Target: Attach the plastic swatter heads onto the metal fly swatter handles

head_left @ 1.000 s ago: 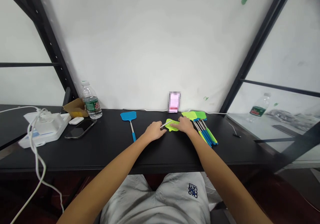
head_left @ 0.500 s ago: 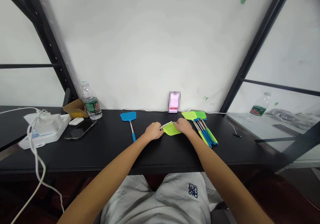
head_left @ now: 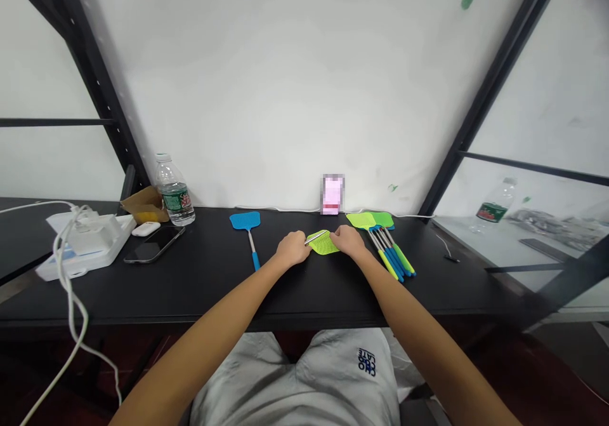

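Note:
In the middle of the black desk, both hands are on a yellow-green fly swatter head [head_left: 325,243] with a mesh of small holes. My left hand [head_left: 294,248] is closed round a thin silver rod that lies slantwise across the mesh; its handle is hidden in the fist. My right hand [head_left: 348,240] pinches the right edge of the mesh. A blue fly swatter [head_left: 245,221] lies apart, left of my left hand. Just right of my right hand rests a bundle of swatters, with a yellow-green head [head_left: 361,221], a green head [head_left: 381,218] and blue and green handles [head_left: 392,259].
At the left stand a water bottle [head_left: 175,191], a cardboard box [head_left: 145,206], a phone [head_left: 155,244], a white case [head_left: 145,229] and a white power strip [head_left: 111,248] with cables. A blurred upright phone [head_left: 332,194] leans on the wall. A short cable [head_left: 450,256] lies right.
The yellow-green swatter head has tilted and shifted slightly up, so mesh now shows above the silver rod too. Both hands keep their hold.

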The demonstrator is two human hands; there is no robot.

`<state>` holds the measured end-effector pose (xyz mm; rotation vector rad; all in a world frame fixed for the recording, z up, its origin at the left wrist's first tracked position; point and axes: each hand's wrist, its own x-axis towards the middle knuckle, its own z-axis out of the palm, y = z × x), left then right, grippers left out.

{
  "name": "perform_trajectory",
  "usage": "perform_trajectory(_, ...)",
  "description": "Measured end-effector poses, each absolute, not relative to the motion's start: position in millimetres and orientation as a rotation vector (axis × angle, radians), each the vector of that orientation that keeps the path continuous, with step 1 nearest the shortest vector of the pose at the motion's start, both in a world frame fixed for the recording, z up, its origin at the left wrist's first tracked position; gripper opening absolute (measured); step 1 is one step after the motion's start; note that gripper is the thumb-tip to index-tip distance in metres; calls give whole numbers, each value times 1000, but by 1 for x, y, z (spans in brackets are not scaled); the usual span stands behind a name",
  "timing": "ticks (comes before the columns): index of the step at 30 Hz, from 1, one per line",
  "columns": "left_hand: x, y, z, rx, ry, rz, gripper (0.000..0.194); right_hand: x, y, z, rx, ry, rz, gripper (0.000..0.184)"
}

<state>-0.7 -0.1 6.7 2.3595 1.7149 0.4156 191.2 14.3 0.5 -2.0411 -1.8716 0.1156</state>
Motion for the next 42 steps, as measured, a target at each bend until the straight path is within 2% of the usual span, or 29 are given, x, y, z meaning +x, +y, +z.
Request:
perform_trajectory(10,-3,9,11,2268,1687,344,19,192,15,-1,-1942,-1817,166,27)
perform_trajectory(17,-4,6,10,2271,1653,412,20,200,32,-8,-1715,-1713,338,26)
perform_trajectory(24,-6,2,12,2276,1560,604,28,241,46,-6,-1707,-1310,55,24)
perform_trajectory(42,-7,0,15,2304,1517,577,29,240,38,3,-1695,-1398,20,29)
